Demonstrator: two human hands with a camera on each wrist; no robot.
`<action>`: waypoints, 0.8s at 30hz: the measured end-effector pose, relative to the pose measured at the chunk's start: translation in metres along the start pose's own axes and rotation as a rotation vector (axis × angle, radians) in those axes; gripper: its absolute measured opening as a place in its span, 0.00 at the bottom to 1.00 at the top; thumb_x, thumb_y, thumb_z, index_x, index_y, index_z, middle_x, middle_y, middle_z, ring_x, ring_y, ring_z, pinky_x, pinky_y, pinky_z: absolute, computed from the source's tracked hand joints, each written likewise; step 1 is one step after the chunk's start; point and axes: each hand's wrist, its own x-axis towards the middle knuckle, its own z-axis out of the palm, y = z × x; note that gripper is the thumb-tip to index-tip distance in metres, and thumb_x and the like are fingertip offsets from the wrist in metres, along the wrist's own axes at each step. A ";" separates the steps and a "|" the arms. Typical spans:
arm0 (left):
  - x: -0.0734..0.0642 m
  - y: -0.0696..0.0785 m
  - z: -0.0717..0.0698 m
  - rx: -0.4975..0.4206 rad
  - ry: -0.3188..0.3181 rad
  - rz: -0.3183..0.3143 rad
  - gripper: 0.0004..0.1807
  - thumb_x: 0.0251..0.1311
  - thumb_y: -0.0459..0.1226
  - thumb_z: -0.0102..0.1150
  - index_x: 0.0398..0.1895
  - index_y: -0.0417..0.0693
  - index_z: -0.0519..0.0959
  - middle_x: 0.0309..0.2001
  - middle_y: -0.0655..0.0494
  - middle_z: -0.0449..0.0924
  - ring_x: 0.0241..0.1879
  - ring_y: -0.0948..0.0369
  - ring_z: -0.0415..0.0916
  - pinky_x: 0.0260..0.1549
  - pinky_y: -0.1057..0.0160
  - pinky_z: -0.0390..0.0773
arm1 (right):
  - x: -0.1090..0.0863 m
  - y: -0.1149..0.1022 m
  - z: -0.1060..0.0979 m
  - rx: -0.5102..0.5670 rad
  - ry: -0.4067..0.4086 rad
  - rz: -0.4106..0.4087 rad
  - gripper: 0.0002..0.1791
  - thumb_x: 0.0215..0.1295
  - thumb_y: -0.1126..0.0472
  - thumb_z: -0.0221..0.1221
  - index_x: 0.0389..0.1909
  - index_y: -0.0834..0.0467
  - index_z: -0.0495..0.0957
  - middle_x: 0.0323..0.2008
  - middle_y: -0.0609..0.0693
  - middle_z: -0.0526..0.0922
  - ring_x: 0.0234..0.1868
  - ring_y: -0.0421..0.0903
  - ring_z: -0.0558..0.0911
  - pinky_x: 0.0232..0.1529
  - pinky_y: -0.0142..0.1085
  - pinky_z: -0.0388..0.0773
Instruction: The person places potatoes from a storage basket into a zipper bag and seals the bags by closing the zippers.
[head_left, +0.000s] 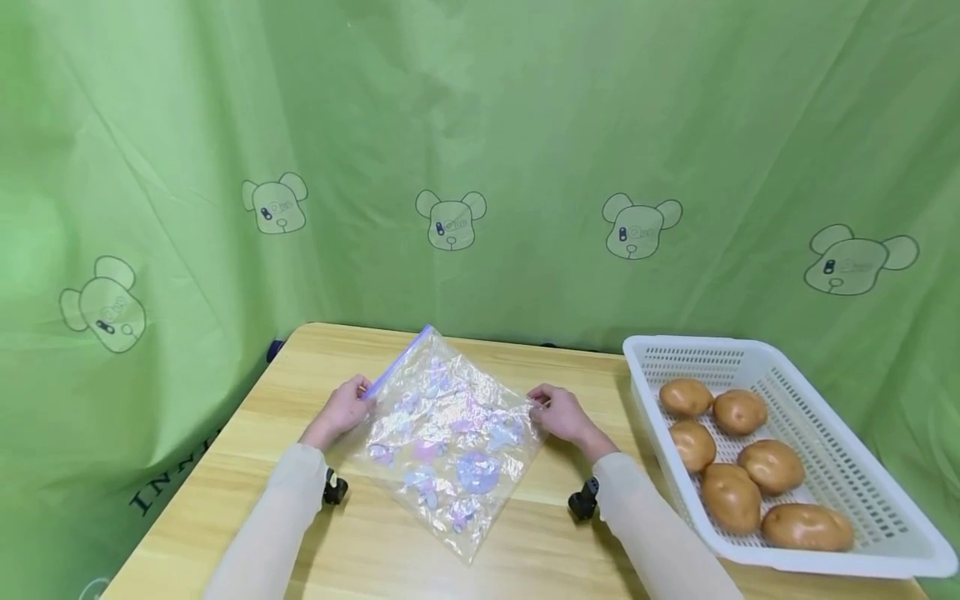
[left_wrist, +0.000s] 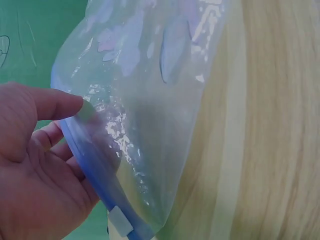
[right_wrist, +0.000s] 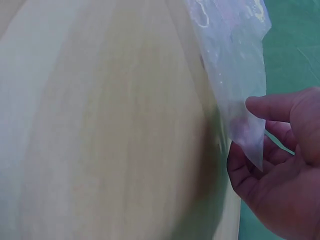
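A clear plastic zip bag (head_left: 420, 433) with pastel printed shapes and a purple-blue zip edge slants over the table between both hands. My left hand (head_left: 347, 408) pinches the bag at its zip edge, thumb on one face and fingers behind. In the left wrist view a white slider (left_wrist: 120, 221) sits on the blue zip strip (left_wrist: 92, 167), below the thumb. On the other side, my right hand (head_left: 562, 413) pinches a side of the bag; in the right wrist view a pointed corner (right_wrist: 256, 150) hangs between thumb and fingers. The bag looks flat.
A white slotted plastic basket (head_left: 825, 408) stands at the table's right side. Several brown potatoes (head_left: 770, 467) lie in it. The wooden table (head_left: 300, 367) ends at a green curtain (head_left: 525, 108) with bear-head drawings.
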 end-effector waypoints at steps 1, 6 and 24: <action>0.000 0.002 0.000 -0.010 -0.002 0.002 0.05 0.63 0.32 0.52 0.40 0.40 0.69 0.39 0.43 0.77 0.35 0.52 0.74 0.33 0.59 0.77 | 0.000 0.000 -0.002 0.004 0.003 0.001 0.15 0.58 0.70 0.58 0.47 0.65 0.75 0.38 0.55 0.77 0.36 0.48 0.75 0.30 0.35 0.78; -0.002 0.011 0.003 -0.106 -0.003 0.031 0.05 0.62 0.30 0.50 0.40 0.38 0.68 0.31 0.44 0.79 0.26 0.55 0.74 0.24 0.65 0.74 | 0.000 0.001 -0.009 -0.022 0.048 0.009 0.14 0.55 0.71 0.58 0.44 0.66 0.76 0.34 0.54 0.77 0.33 0.48 0.75 0.31 0.36 0.77; -0.012 0.050 0.040 -0.306 0.157 0.145 0.08 0.58 0.25 0.57 0.41 0.39 0.74 0.28 0.48 0.82 0.25 0.57 0.79 0.22 0.66 0.79 | -0.003 -0.020 -0.019 -0.285 0.239 -0.007 0.28 0.50 0.61 0.65 0.55 0.62 0.74 0.56 0.66 0.68 0.57 0.64 0.64 0.54 0.57 0.58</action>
